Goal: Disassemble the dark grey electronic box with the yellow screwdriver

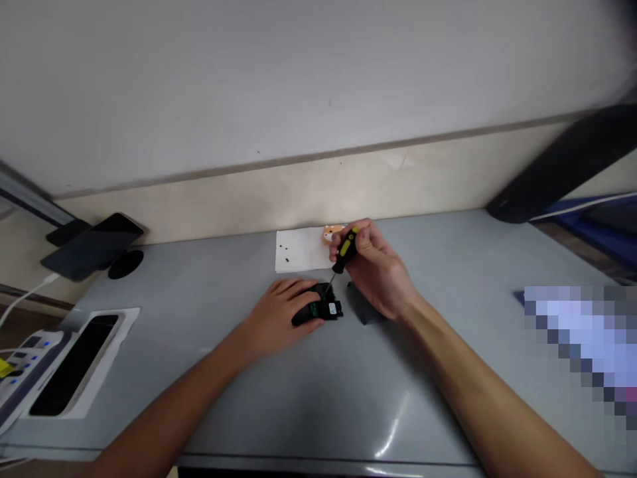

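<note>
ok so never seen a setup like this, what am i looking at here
No machine here: these are a person's two bare hands. The single picture comes from a camera worn on their head, looking forward and down. The left hand holds a small black plastic device; the right hand grips a black-and-yellow screwdriver, its shaft pointing into it. On the glossy grey table, a white paper sheet carries tiny dark pieces, too small to identify.

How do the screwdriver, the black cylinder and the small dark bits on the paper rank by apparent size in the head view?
1. Black cylinder, cut off by the picture edge
2. Screwdriver, partly covered
3. Dark bits
</note>
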Demonstrator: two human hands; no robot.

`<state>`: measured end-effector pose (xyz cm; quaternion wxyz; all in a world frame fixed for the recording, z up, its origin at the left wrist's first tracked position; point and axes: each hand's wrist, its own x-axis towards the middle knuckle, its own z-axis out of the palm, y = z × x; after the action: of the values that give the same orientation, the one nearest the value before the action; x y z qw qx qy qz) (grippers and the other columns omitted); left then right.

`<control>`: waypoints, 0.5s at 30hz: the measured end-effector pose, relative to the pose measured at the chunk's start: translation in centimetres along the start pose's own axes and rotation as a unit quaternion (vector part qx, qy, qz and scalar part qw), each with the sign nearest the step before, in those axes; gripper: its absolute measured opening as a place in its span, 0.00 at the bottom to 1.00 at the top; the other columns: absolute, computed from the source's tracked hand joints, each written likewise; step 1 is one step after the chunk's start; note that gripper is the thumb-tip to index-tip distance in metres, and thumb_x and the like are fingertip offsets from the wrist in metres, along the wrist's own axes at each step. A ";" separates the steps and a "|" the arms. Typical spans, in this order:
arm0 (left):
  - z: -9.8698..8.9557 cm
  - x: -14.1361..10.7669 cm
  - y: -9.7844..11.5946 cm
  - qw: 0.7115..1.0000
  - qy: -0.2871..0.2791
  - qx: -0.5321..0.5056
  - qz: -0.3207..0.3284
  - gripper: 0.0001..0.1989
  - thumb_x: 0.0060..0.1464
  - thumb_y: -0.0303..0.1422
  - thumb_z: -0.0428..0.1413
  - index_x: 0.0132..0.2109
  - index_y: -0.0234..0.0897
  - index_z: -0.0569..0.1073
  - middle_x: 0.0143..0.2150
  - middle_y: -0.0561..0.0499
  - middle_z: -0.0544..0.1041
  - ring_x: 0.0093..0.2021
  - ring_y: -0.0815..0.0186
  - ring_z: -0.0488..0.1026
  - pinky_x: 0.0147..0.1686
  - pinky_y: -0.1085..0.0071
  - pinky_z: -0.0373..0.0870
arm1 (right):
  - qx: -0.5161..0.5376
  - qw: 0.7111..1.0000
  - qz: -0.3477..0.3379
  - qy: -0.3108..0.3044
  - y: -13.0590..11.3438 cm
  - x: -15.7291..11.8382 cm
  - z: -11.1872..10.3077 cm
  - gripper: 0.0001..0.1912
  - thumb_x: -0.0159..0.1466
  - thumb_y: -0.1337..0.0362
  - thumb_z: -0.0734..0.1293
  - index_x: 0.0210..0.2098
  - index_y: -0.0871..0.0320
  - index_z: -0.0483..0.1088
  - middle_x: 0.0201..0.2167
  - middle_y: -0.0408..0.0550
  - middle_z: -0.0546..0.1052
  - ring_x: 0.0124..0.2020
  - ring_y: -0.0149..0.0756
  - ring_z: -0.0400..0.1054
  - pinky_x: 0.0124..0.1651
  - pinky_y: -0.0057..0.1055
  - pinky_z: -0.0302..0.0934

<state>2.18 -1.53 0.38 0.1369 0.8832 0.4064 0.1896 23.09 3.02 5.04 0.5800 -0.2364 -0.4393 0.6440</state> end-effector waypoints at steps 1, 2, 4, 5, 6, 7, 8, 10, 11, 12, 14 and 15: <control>0.0 0.0 0.0 1.000 0.001 0.000 0.002 0.15 0.66 0.41 0.59 0.57 0.46 0.74 0.66 0.51 0.72 0.65 0.58 0.68 0.65 0.56 0.64 | -0.010 1.000 0.000 -0.005 0.0 0.1 -0.2 0.09 0.70 0.54 0.66 0.37 0.51 0.68 0.36 0.45 0.69 0.36 0.36 0.64 0.44 0.35 0.63; 0.0 0.0 0.0 1.000 0.001 -0.001 0.004 0.15 0.66 0.41 0.59 0.57 0.46 0.74 0.66 0.51 0.72 0.65 0.58 0.68 0.65 0.57 0.64 | -0.013 1.000 0.007 -0.014 0.0 0.1 -0.3 0.09 0.70 0.54 0.65 0.38 0.51 0.70 0.36 0.46 0.70 0.36 0.36 0.65 0.44 0.35 0.63; 0.0 0.0 -0.1 1.000 0.001 -0.001 0.006 0.15 0.66 0.41 0.58 0.57 0.46 0.74 0.66 0.50 0.72 0.65 0.58 0.67 0.65 0.57 0.64 | 0.006 0.999 0.027 -0.029 0.1 0.1 -0.3 0.10 0.71 0.53 0.64 0.41 0.52 0.71 0.35 0.46 0.69 0.35 0.36 0.64 0.43 0.35 0.63; 0.0 0.0 -0.1 1.000 0.001 0.000 0.005 0.15 0.66 0.41 0.58 0.57 0.46 0.74 0.66 0.50 0.72 0.65 0.58 0.67 0.65 0.56 0.64 | 0.023 0.999 0.032 -0.030 0.1 0.1 -0.2 0.10 0.71 0.53 0.63 0.42 0.51 0.71 0.33 0.45 0.68 0.34 0.36 0.63 0.42 0.35 0.63; 0.1 0.0 -0.1 1.000 0.001 0.001 0.004 0.15 0.66 0.42 0.58 0.57 0.46 0.75 0.66 0.51 0.72 0.65 0.58 0.67 0.65 0.56 0.64 | 0.039 0.998 0.031 -0.024 0.1 0.0 0.0 0.11 0.71 0.52 0.63 0.42 0.51 0.70 0.31 0.45 0.66 0.32 0.36 0.62 0.41 0.35 0.63; 0.1 0.0 -0.1 1.000 0.000 0.002 0.002 0.15 0.66 0.42 0.58 0.57 0.46 0.75 0.66 0.51 0.72 0.65 0.58 0.68 0.65 0.56 0.64 | 0.050 0.998 0.028 -0.014 0.1 -0.1 0.1 0.12 0.71 0.50 0.62 0.42 0.50 0.70 0.30 0.44 0.65 0.31 0.36 0.61 0.40 0.35 0.63; 0.1 0.0 -0.1 1.000 -0.001 0.003 0.001 0.16 0.66 0.42 0.58 0.57 0.46 0.75 0.66 0.51 0.72 0.65 0.58 0.68 0.65 0.56 0.64 | 0.054 0.998 0.024 -0.003 0.1 -0.1 0.3 0.14 0.71 0.48 0.62 0.42 0.50 0.69 0.29 0.43 0.64 0.30 0.36 0.60 0.39 0.35 0.63; 0.1 -0.1 -0.1 1.000 -0.003 0.004 -0.001 0.16 0.66 0.43 0.58 0.57 0.46 0.75 0.66 0.51 0.72 0.65 0.58 0.67 0.65 0.56 0.64 | 0.047 0.999 0.023 0.017 0.1 -0.3 0.6 0.15 0.69 0.45 0.64 0.40 0.49 0.67 0.27 0.42 0.61 0.28 0.35 0.58 0.37 0.35 0.62; 0.1 -0.1 -0.1 1.000 -0.005 0.005 -0.001 0.16 0.66 0.43 0.58 0.57 0.46 0.75 0.66 0.51 0.72 0.65 0.58 0.67 0.65 0.56 0.63 | 0.040 0.999 0.024 0.022 0.1 -0.3 0.7 0.14 0.68 0.47 0.66 0.39 0.49 0.66 0.27 0.41 0.60 0.28 0.35 0.57 0.36 0.34 0.62; 0.0 -0.1 -0.1 1.000 -0.006 0.004 -0.002 0.16 0.66 0.43 0.58 0.58 0.47 0.75 0.66 0.51 0.72 0.65 0.58 0.67 0.65 0.56 0.63 | 0.033 0.999 0.024 0.023 0.0 -0.4 0.7 0.13 0.67 0.49 0.68 0.38 0.50 0.65 0.27 0.41 0.59 0.28 0.34 0.57 0.36 0.33 0.61; 0.0 -0.1 -0.1 1.000 -0.007 0.003 0.001 0.15 0.67 0.42 0.57 0.58 0.47 0.75 0.66 0.51 0.72 0.65 0.58 0.67 0.65 0.56 0.63 | 0.014 1.000 0.010 0.016 -0.1 -0.4 0.7 0.11 0.66 0.55 0.70 0.36 0.50 0.65 0.28 0.41 0.63 0.30 0.34 0.59 0.38 0.33 0.61; 0.0 -0.1 -0.1 1.000 -0.007 0.003 0.003 0.15 0.67 0.42 0.58 0.58 0.47 0.75 0.67 0.51 0.72 0.65 0.58 0.68 0.65 0.56 0.64 | 0.000 1.000 -0.003 0.009 -0.1 -0.4 0.6 0.09 0.67 0.56 0.70 0.36 0.51 0.66 0.30 0.42 0.65 0.31 0.34 0.61 0.40 0.33 0.61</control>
<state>2.07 -1.51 0.32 0.1363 0.8861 0.4037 0.1827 22.77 2.48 5.35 0.5858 -0.2410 -0.4347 0.6401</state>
